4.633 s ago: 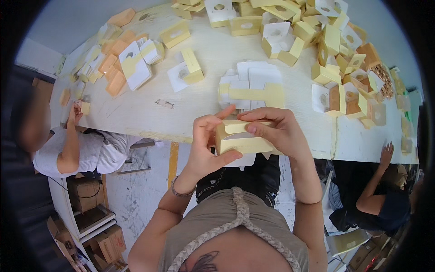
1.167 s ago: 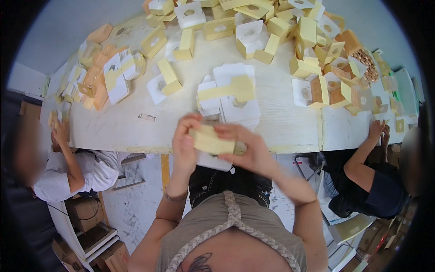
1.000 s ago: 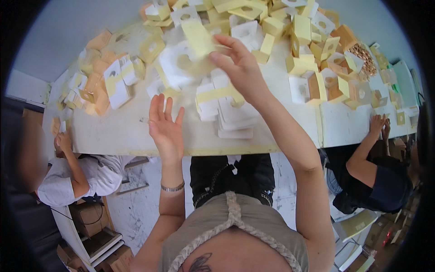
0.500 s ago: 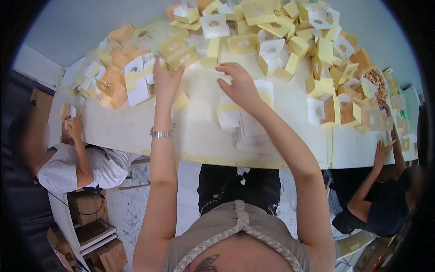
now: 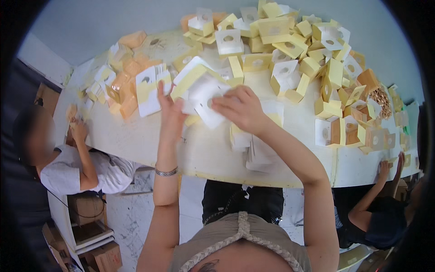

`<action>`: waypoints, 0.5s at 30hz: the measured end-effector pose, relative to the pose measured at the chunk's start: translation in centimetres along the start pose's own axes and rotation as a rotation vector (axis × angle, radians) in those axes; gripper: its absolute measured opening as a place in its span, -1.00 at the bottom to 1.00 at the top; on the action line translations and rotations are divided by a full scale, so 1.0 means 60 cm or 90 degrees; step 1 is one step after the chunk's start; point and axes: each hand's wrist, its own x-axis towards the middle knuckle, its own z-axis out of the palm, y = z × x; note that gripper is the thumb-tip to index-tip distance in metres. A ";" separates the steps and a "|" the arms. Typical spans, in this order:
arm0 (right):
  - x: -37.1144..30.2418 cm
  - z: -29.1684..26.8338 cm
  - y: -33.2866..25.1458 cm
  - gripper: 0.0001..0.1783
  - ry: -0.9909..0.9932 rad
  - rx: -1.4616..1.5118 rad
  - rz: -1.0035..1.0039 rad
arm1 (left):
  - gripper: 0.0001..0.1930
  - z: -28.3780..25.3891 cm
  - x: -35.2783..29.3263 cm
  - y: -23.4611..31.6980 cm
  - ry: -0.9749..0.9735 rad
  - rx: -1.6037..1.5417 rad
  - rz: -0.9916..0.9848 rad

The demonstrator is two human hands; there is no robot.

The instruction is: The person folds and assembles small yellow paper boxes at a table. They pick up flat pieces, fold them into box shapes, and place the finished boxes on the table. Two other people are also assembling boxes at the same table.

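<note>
White-and-pale-yellow flat cardboard blank, upper centre of the frame

In my head view, the blank is over the pale wooden tabletop, between both hands. The right hand pinches its right edge beside the round hole, so the sheet extends up and left from that grip. The left hand, fingers upward, is at the lower left edge; blur keeps me from telling whether it grasps. Both are close, the right more surely. The overlapping flaps hide the long axis from me.

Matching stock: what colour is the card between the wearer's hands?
The card is white and pale yellow, clearest in the head view.
</note>
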 end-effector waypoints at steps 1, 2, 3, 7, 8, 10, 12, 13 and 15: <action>-0.012 -0.026 -0.017 -0.68 -0.017 0.005 -0.010 | -0.15 0.020 -0.015 0.002 -0.065 -0.056 -0.027; -0.020 -0.047 -0.032 -0.65 -0.026 0.015 -0.022 | -0.19 0.045 -0.035 0.013 -0.112 -0.023 0.006; -0.030 -0.069 -0.050 -0.60 -0.036 0.027 -0.034 | -0.21 0.052 -0.051 0.014 -0.085 0.010 0.047; -0.065 -0.156 -0.108 -0.13 0.083 0.298 0.326 | -0.34 0.084 -0.096 0.018 -0.105 0.190 0.243; -0.068 -0.162 -0.115 0.00 0.185 0.425 0.491 | -0.36 0.086 -0.108 0.023 -0.180 0.259 0.270; -0.087 -0.178 -0.125 0.05 0.240 0.708 0.689 | -0.40 0.108 -0.149 0.026 -0.251 0.292 0.249; -0.099 -0.195 -0.149 -0.09 0.164 0.774 0.702 | -0.41 0.135 -0.186 0.024 -0.248 0.317 0.239; -0.102 -0.201 -0.162 -0.16 0.125 0.807 0.707 | -0.41 0.144 -0.195 0.021 -0.257 0.376 0.269; -0.125 -0.198 -0.187 -0.56 0.231 0.858 0.733 | -0.34 0.145 -0.210 0.004 -0.316 0.320 0.269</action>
